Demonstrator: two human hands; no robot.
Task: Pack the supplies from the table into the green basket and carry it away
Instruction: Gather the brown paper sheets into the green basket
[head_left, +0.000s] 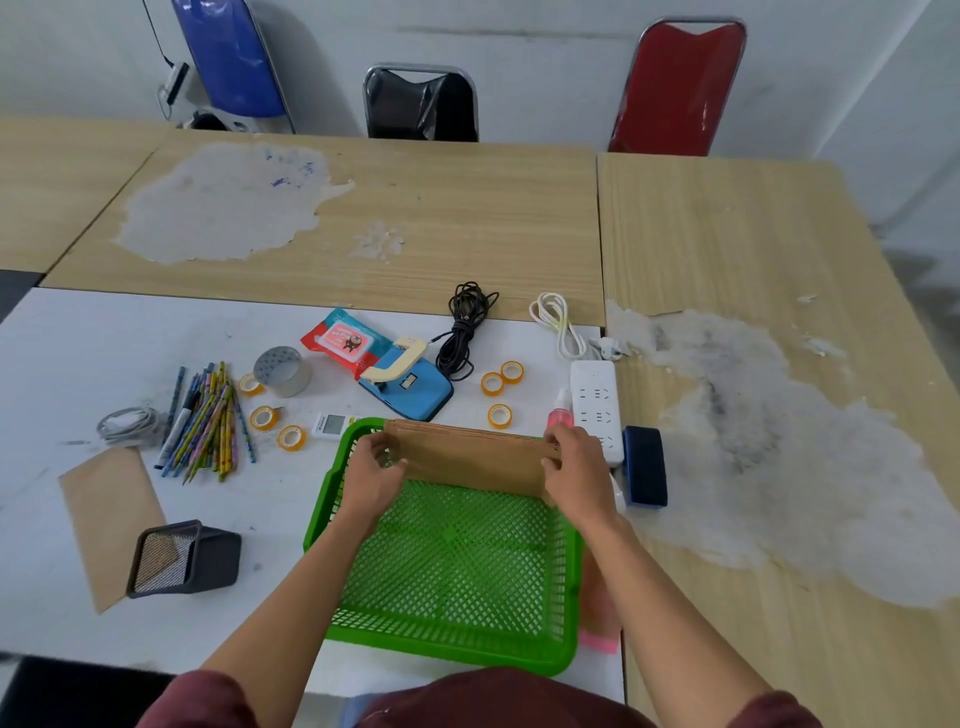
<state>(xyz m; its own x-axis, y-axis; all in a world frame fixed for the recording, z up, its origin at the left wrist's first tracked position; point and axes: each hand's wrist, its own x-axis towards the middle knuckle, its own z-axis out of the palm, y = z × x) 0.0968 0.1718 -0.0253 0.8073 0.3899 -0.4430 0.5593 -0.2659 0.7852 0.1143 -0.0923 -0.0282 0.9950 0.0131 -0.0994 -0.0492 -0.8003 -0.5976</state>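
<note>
The left hand (371, 464) and right hand (570, 467) are pinching opposite ends of the light, floppy stack of brown paper envelopes (472, 457) over the green plastic mesh basket (441, 652); this end grip is probably suiting it

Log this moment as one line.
left hand, right hand: grip envelope stack | stack: on edge at green basket far end | pencils: on table

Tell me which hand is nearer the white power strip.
Right. The right hand holds one end of the brown envelopes, just beside the power strip; the left hand grips the opposite end, farther away.
</note>
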